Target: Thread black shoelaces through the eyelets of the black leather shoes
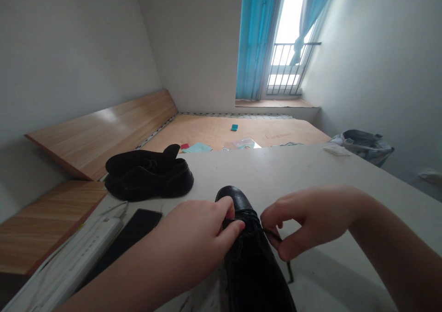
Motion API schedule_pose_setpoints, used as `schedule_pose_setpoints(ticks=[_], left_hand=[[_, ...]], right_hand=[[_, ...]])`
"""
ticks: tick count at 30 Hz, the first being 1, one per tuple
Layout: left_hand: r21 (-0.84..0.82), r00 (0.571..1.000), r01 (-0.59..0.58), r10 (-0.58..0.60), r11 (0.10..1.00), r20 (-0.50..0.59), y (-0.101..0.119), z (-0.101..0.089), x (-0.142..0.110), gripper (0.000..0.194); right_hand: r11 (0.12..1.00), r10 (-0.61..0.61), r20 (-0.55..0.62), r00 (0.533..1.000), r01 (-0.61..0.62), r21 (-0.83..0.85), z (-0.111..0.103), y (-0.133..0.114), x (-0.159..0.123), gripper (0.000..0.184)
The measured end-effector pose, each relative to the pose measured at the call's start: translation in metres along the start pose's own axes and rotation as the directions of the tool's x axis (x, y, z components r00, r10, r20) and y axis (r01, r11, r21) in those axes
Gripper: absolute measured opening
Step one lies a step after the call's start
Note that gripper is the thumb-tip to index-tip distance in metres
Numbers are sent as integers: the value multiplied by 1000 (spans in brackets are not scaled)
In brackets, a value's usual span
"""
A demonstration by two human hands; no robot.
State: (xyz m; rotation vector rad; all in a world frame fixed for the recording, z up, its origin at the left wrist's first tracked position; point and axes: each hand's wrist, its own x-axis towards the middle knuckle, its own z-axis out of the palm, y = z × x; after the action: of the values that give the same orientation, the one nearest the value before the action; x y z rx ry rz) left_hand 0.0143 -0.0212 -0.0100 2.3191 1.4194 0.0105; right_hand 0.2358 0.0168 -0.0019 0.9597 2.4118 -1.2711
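A black leather shoe (255, 266) lies on the white table with its toe pointing away from me. Dark laces (251, 216) cross its upper. At the left side of the lacing, my left hand (210, 220) is closed, thumb and forefinger pinching a dark lace. My right hand (300, 220), just right of the shoe, pinches another length of shoelace (289, 270), whose loose end hangs below the fingers. Farther back on the left stands a second black shoe (148, 180), with a black insole (138, 160) lying on top of it.
On the table's left are a white power strip (93, 243) and a dark phone-like slab (131, 233). A white packet (336, 150) sits near the far right edge. Beyond the white table (276, 173) is a bed (200, 125) with small items; a bag (366, 144) stands right.
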Motion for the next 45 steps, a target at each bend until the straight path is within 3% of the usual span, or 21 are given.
schedule_pose_setpoints(ticks=[4, 8, 15, 19, 23, 25, 28, 30, 34, 38, 41, 45], left_hand=[[-29, 998, -61, 61, 998, 0, 2, 1, -2, 19], [-15, 988, -151, 150, 988, -46, 4, 7, -1, 7], [33, 952, -257, 258, 966, -166, 5, 14, 1, 8], [197, 916, -267, 312, 943, -252, 2, 16, 4, 14], [204, 880, -283, 339, 937, -333, 0, 12, 3, 18], [147, 887, -311, 342, 939, -310, -1, 9, 2, 16], [6, 922, -341, 336, 940, -193, -2, 6, 2, 21], [-43, 939, -316, 306, 948, -156, -3, 5, 3, 25], [-9, 961, -236, 233, 972, -147, -2, 4, 3, 30], [52, 995, -90, 91, 995, -29, 2, -1, -4, 30], [91, 996, -76, 71, 993, 59, 2, -1, -9, 32], [7, 996, -81, 81, 997, 42, 1, 4, -9, 33]], right_hand=[[1000, 4, -79, 997, -4, -1, 4, -5, 0, 39], [990, 91, -155, 984, -106, -88, 10, -12, 3, 29], [998, 7, -224, 975, 8, 66, 12, -14, 9, 22], [990, 55, -259, 964, -20, 138, 12, -13, 11, 26], [970, 130, -291, 948, -62, 233, 14, -15, 10, 26], [964, 153, -287, 946, -80, 254, 14, -16, 9, 26], [958, 142, -256, 956, -68, 277, 14, -16, 9, 25], [975, 95, -300, 949, -28, 221, 15, -15, 10, 24], [998, 22, -460, 888, 8, 62, 19, -12, 12, 25], [998, 67, -414, 908, -64, 22, 21, -18, 11, 31], [993, 82, -421, 903, -109, -41, 22, -24, 8, 33], [977, 66, -458, 886, -151, -152, 25, -29, 7, 26]])
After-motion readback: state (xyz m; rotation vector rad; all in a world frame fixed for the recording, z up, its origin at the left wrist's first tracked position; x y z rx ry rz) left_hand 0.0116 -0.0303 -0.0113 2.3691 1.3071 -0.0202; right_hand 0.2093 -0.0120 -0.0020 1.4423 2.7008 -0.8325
